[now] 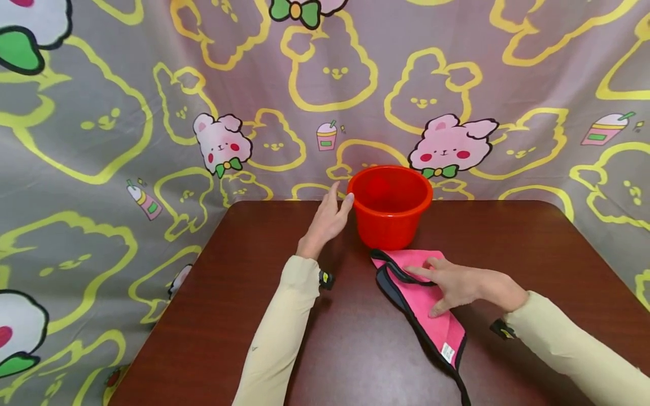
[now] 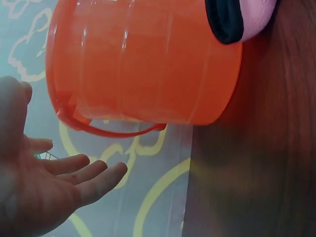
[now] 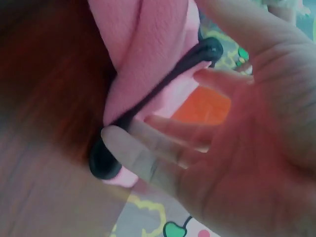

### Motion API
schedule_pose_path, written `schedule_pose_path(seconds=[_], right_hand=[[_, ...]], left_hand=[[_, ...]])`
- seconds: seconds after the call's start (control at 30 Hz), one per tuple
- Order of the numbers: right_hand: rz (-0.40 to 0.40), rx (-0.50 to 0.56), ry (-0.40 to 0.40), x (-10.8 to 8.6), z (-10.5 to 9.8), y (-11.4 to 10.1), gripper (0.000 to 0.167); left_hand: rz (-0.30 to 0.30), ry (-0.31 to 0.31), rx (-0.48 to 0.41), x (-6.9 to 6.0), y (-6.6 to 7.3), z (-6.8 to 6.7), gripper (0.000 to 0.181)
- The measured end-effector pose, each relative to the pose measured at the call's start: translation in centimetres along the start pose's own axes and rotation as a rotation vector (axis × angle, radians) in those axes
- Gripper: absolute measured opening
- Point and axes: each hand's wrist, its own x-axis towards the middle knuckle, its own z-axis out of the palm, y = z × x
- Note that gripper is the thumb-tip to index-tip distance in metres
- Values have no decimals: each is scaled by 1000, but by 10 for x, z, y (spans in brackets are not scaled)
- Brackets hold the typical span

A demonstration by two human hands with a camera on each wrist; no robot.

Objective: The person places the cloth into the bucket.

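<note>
A red plastic bucket point(image 1: 388, 230) stands upright near the back of the table. My left hand point(image 1: 326, 221) is just left of its rim, fingers spread and holding nothing; the left wrist view shows the bucket's handle point(image 2: 118, 133) hanging along its side. In front of the bucket lies a pink cloth point(image 1: 424, 304) with black edging, loosely folded, with a white label point(image 1: 447, 352) near its front end. My right hand point(image 1: 459, 285) hovers over or lightly touches the cloth with loosely spread fingers. Contact is hard to judge, even in the right wrist view.
The dark brown wooden table point(image 1: 213, 316) carries the bucket and the cloth. A grey curtain point(image 1: 350, 135) printed with yellow outlines and bear-like heads hangs right behind the table and along its left side.
</note>
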Motion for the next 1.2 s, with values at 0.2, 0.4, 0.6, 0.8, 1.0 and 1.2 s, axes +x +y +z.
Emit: schedule_pose_path(seconds=[0.2,0.4,0.6,0.8,1.0,1.2], right_hand=[[-66,-165,74,8,14,-6,82],[-92,-158,111,9,16,-10,62],[-128,-125,149,5,12,-8,49],[-197,-132,243,1,2,-2,43],[-240,-111,367,-8,-13,-2,34],[-291,-159,547,-19,-32,-4,35]], left_hand=[[-16,45,-72,2,3,9,73],[-59,71,-112,4,5,18,71],[-67,107,-163,7,5,25,67],[-62,147,-242,7,4,29,58],[-80,133,-248,6,3,29,59],[-101,107,-260,3,6,28,61]])
